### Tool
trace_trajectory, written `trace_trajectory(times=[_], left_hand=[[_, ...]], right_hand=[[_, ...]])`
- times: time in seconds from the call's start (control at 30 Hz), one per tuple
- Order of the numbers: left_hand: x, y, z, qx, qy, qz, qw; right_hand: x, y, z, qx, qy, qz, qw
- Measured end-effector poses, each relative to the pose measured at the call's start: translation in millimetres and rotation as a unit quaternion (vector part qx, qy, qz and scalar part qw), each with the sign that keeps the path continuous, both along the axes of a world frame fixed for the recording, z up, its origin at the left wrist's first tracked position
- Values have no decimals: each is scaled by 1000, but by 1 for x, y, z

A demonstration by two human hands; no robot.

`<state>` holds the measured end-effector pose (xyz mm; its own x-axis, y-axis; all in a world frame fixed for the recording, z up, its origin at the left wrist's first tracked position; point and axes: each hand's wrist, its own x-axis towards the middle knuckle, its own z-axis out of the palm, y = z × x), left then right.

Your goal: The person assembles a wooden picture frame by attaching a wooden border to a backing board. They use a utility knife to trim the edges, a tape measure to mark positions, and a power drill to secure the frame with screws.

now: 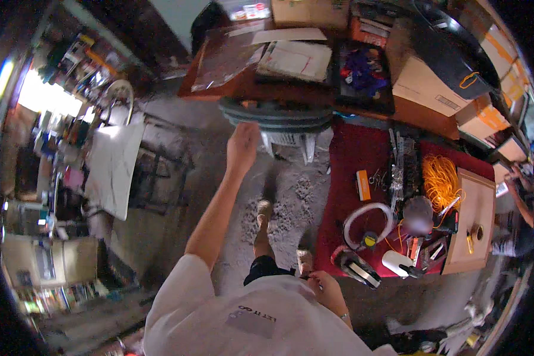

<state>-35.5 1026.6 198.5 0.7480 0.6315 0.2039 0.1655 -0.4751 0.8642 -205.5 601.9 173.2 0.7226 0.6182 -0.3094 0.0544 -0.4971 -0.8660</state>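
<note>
- Left hand (pixel 243 145): arm outstretched, fingers curled onto the rim of the stacked dark plastic chairs (pixel 277 117).
- Right hand (pixel 325 286): loosely closed near the waist, beside the red table (pixel 356 155); holding nothing visible.

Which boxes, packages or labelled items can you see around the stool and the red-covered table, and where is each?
Brown cardboard box: upper right, beside the wooden table, pale label on top.
Stacked cartons: far right, brown with orange tape.
Small orange packet: flat rectangle on the red cloth.
Left hand: at the grey stool.
</note>
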Motion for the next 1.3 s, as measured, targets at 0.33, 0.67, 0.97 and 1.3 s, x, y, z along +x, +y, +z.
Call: trace_trajectory(times=[0.33, 0.67, 0.97, 1.3], left_hand=[[330, 222, -127, 143, 313, 1, 939], [355, 195, -95, 169, 388, 17, 906], [390, 228, -65, -557, 104, -127, 814], [293, 119, 81, -678, -96, -179, 706]], right_hand=[[-65, 106, -53, -115, 126, -313, 934], [-13, 231, 29, -155, 51, -338, 927], [12, 259, 38, -117, 36, -392, 912], [20, 258, 51, 8, 55, -449, 892]])
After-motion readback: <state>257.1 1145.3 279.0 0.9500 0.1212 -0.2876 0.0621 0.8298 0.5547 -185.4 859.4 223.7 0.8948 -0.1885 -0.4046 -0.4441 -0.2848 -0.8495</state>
